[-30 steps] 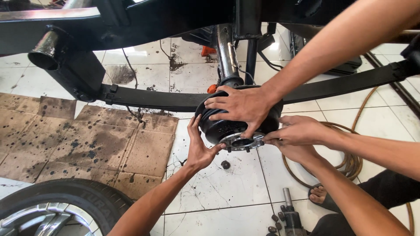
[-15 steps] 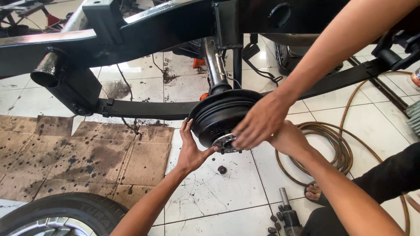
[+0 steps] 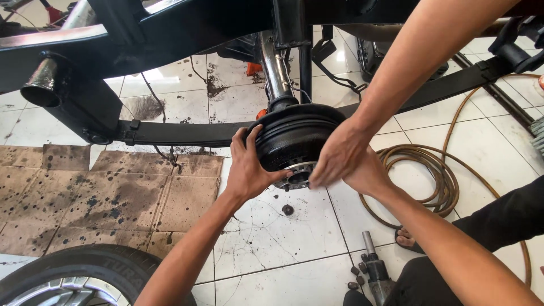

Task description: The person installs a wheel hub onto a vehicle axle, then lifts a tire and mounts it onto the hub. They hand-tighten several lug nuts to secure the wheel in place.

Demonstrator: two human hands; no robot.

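Since a moment ago the left hand [image 3: 245, 170] has moved up from under the black brake drum [image 3: 294, 141] and is now wrapping its fingers around the drum's left rim, gripping it. The drum is sitting at the end of a metal axle [image 3: 275, 68], under a dark vehicle frame [image 3: 170, 28], just above the tiled floor [image 3: 272, 255]. The right hand [image 3: 368, 175] is pressing against the drum's right side, but another person's hand [image 3: 339, 153], reaching in from the far right, is covering it, so its grip cannot be told. A coiled hose [image 3: 436, 175] is lying on the right, stained cardboard [image 3: 107, 198] on the left, a tire [image 3: 85, 272] near left.
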